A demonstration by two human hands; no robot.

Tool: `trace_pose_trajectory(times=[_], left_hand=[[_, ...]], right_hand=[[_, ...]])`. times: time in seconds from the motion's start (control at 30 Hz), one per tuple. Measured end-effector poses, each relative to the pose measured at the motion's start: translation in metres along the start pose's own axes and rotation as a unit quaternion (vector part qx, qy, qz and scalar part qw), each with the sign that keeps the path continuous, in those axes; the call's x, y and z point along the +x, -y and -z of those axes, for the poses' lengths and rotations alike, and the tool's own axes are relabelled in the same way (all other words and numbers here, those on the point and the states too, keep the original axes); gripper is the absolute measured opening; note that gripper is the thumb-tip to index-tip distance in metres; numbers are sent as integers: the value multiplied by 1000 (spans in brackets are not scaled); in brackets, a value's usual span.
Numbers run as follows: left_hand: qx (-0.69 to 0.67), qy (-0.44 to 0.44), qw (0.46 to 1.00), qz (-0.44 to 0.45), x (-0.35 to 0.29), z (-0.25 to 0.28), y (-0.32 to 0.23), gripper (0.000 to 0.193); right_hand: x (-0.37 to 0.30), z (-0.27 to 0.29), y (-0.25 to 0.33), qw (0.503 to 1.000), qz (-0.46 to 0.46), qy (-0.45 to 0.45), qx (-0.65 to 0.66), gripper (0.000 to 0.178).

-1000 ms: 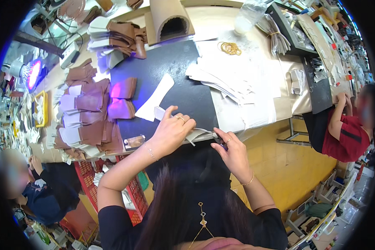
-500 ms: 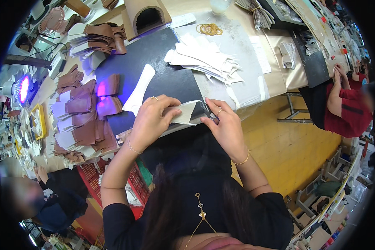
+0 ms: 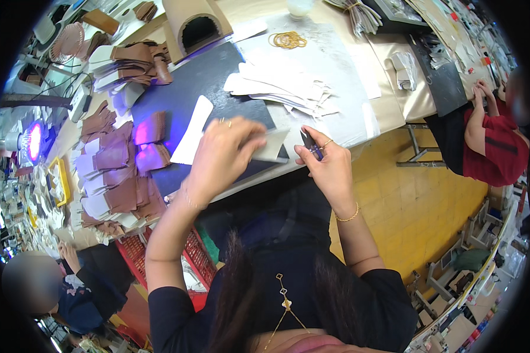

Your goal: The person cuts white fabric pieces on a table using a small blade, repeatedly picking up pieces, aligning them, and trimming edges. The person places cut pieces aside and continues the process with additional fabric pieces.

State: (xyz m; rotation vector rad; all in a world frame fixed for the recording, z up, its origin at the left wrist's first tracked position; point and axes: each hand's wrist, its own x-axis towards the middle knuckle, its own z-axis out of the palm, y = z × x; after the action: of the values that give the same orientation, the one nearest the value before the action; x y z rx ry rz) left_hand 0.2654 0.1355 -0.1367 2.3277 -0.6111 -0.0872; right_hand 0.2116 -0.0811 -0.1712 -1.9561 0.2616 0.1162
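Observation:
My left hand point(image 3: 229, 144) pinches a pale, flat-cut piece point(image 3: 275, 145) above the table's near edge; the hand is blurred by motion. To its right, my right hand point(image 3: 331, 162) is closed round a small dark tool point(image 3: 310, 143) that looks like thread snips, its tip pointing up and away. The snips and the pale piece are apart. Beyond my left wrist, a long white piece point(image 3: 192, 130) lies on the black mat point(image 3: 218, 59). A fanned pile of similar white pieces point(image 3: 282, 87) spreads across the mat's right edge and the grey sheet.
Stacks of brown and white pieces point(image 3: 115, 150) crowd the left, near a glowing lamp point(image 3: 35, 141). Yellow rubber bands point(image 3: 288, 40) and a brown arched box point(image 3: 197, 26) are at the back. A red crate point(image 3: 197, 265) stands below. People sit at both sides.
My right hand with the snips has moved right, away from the pale piece. My left hand has lifted and turned slightly, still gripping that piece.

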Motion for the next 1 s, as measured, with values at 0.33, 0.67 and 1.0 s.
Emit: trace_pose_trajectory(times=[0.33,0.67,1.0], left_hand=[[198,-180,964,15,42,-18,50,38],[176,-53,974,129,-106,-68,39,45],[-299,-156,919,203,-94,-32,4,20]], right_hand=[[-15,32,9,984,-123,48,121,30],[6,11,14,994,14,85,62,20],[5,-39,37,962,113,247,12,46]])
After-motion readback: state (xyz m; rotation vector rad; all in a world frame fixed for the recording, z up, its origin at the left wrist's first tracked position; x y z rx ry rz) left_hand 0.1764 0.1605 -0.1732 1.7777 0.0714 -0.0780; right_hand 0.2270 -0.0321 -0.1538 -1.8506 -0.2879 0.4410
